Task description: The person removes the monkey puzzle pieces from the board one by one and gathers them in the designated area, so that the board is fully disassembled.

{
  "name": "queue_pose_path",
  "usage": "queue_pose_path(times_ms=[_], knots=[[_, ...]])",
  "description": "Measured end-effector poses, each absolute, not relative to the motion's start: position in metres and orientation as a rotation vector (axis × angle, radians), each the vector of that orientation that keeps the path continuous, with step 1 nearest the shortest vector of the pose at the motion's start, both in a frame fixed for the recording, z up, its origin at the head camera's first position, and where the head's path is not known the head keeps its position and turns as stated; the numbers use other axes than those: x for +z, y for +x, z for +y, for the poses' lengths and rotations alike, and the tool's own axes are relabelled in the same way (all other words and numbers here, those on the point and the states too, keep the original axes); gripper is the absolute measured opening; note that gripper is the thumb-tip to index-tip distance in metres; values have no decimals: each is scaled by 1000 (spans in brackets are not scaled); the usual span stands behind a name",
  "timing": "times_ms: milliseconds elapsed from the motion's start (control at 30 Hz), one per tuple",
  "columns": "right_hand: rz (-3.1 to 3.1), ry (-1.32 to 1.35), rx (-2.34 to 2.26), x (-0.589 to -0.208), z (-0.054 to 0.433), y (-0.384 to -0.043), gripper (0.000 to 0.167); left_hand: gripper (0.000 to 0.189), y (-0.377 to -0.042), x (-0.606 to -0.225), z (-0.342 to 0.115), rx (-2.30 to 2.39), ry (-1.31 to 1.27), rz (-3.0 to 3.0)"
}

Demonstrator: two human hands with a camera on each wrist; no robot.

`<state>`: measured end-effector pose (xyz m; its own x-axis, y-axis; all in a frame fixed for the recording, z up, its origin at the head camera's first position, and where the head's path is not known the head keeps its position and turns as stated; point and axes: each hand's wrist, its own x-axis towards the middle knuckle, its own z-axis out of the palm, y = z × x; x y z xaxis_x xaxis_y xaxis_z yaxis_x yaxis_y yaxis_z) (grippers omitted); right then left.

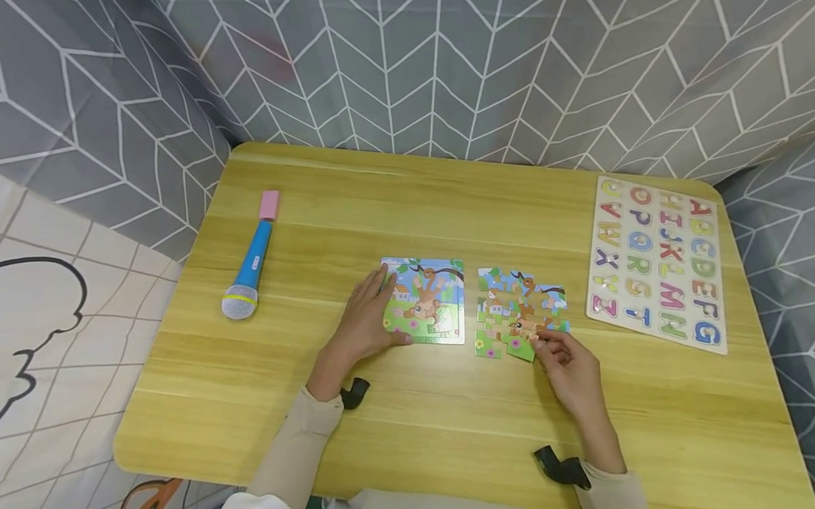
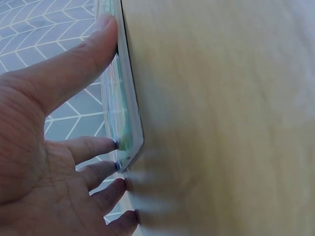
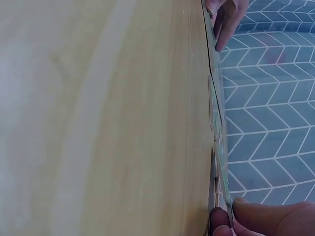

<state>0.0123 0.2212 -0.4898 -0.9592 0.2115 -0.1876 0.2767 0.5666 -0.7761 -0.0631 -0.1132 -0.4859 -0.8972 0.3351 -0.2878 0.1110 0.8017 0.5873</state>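
Observation:
A square puzzle board (image 1: 422,299) with a printed animal picture lies on the table. My left hand (image 1: 364,316) rests along its left side with the fingers spread. In the left wrist view the thumb (image 2: 93,51) lies over the board's edge, and fingertips touch near its corner. Right of the board are several loose jigsaw pieces (image 1: 495,307), grouped close together as a matching picture. At their lower right, my right hand (image 1: 569,365) pinches a green puzzle piece (image 1: 521,348) with a pink flower. That piece shows as a tilted thin edge (image 3: 224,179) in the right wrist view.
An alphabet board (image 1: 657,264) with coloured letters lies on the right of the wooden table (image 1: 454,418). To the left are a blue toy microphone (image 1: 251,267) and a pink block (image 1: 269,205). A patterned grey curtain (image 1: 401,67) hangs behind the table.

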Motion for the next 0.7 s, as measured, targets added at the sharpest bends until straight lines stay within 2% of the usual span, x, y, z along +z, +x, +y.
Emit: queue_pose_path(times_ms=[700], knots=[[2770, 451, -1223, -494, 216, 7, 30, 115, -62, -485, -113, 834, 314, 2598]])
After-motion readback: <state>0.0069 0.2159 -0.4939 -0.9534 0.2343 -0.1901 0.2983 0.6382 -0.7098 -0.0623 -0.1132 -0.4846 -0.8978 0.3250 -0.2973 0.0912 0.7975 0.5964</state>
